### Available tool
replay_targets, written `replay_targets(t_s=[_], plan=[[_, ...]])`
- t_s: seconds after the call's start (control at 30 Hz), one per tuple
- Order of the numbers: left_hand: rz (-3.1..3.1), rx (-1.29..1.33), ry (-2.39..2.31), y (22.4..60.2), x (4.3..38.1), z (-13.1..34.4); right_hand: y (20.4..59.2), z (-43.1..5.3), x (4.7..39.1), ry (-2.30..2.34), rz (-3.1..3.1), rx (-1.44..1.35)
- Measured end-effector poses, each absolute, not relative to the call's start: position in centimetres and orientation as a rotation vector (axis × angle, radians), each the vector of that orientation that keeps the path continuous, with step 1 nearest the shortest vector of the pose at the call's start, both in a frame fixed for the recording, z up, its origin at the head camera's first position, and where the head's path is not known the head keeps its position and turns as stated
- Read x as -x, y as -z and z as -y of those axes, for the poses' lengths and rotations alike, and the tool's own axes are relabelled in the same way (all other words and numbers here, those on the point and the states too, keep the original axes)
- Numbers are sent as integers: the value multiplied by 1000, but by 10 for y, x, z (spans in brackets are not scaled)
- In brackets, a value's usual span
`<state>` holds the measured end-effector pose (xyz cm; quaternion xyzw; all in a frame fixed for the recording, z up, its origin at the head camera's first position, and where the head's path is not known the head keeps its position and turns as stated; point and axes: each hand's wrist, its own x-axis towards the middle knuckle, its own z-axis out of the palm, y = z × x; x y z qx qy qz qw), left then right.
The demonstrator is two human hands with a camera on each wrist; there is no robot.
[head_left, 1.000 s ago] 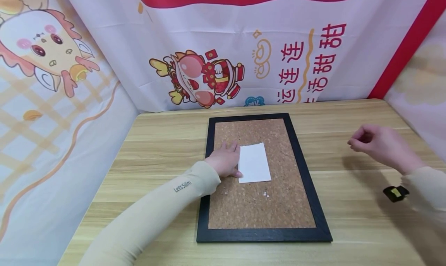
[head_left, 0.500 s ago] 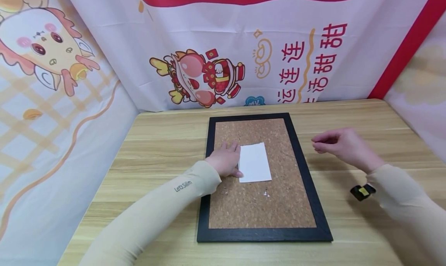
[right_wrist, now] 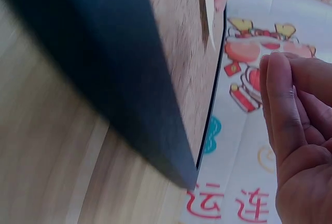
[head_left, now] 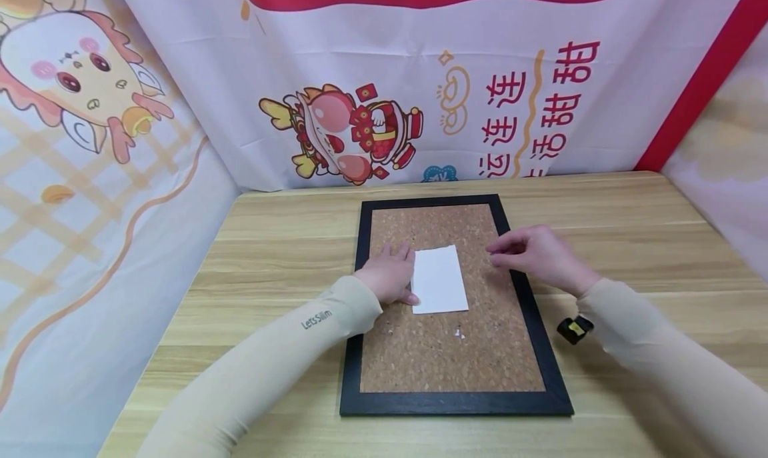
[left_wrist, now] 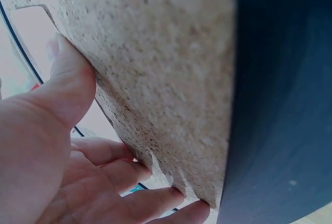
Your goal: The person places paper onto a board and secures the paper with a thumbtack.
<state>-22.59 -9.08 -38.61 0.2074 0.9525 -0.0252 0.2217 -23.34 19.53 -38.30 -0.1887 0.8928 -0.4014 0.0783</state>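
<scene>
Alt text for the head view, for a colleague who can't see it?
A person's left hand rests on the left edge of a white paper on a black-framed corkboard, while the right hand hovers over its right side. The corkboard lies on a wooden table before a printed cloth.

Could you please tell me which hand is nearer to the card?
Left. The left hand touches the card at its left edge; the right hand hovers over the board, right of the card.

The left hand (head_left: pixel 386 276) partly hides the white paper (head_left: pixel 440 280).
</scene>
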Motion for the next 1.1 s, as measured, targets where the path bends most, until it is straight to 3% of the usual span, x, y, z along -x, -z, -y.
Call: replay_targets(t_s=[0.6,1.1], plan=[[-2627,-538,50,386,227,91,388,-134,243,1242,-2598,715],[-2627,-536,25,385,227,92,383,-107,255,1140,-2597,686]])
